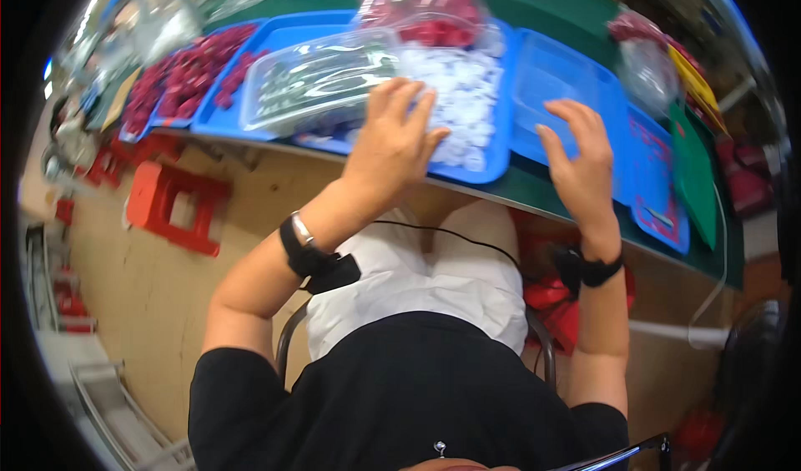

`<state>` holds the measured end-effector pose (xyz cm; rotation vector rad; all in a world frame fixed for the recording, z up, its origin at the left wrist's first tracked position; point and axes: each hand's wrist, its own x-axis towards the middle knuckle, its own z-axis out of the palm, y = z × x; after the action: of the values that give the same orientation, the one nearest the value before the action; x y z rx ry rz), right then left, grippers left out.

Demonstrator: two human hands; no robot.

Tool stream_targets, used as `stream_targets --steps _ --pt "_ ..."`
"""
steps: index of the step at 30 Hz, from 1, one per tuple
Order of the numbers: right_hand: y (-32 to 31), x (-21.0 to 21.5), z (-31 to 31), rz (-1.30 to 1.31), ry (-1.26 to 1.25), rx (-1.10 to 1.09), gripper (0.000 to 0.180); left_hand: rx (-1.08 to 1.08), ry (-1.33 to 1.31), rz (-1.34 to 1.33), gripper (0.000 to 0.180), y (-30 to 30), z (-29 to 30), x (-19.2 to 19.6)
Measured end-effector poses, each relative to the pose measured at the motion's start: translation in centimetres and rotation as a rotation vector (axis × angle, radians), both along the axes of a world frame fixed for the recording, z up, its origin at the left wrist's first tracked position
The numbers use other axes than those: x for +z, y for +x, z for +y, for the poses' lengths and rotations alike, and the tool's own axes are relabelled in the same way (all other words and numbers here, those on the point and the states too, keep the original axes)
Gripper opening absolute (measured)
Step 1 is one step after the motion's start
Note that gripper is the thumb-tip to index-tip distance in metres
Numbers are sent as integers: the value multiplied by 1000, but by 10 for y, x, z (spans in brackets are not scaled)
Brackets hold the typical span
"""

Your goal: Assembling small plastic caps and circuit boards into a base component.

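My left hand (389, 144) hovers at or on a heap of small white pieces (467, 108) in a blue tray (498, 150). Its fingers are apart, with nothing visible in them. Just left of those fingers, a clear plastic container (321, 79) rests slanted over the trays, and dark green strips show through it. My right hand (581, 166) is open, thumb and fingers curved apart, over the near edge of another blue tray (613, 95). A clear, shallow plastic box (557, 83) lies in that tray beyond my fingertips. Whether either hand touches anything is hard to tell.
A clear bag of red pieces (425, 12) stands behind the white heap. Dark red pieces (183, 79) fill trays at the left. Further right are a blue tray with thin red bits (651, 154) and a green board (692, 175). A red stool (177, 206) stands left on the floor.
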<state>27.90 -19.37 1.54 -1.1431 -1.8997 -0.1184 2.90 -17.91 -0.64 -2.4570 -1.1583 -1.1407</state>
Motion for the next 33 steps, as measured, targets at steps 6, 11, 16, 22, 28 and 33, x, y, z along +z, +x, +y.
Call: stream_targets --steps 6,11,16,22,28,33 --pt "40 -21 22 -335 -98 -275 19 -120 -4 -43 42 43 10 6" --pt "51 -25 26 -179 141 -213 9 -137 -61 -17 40 53 9 4" --pt "63 4 -5 -121 221 -272 8 -237 -110 -11 38 37 1 7" --pt "122 28 -29 35 176 -400 10 -293 -144 -76 31 23 -15 13" --pt "110 40 -36 -175 154 -273 11 -690 -1091 -935 41 88 -20 16" --pt "85 44 -40 -343 -61 116 23 -660 -1419 -1361 65 134 6 29"
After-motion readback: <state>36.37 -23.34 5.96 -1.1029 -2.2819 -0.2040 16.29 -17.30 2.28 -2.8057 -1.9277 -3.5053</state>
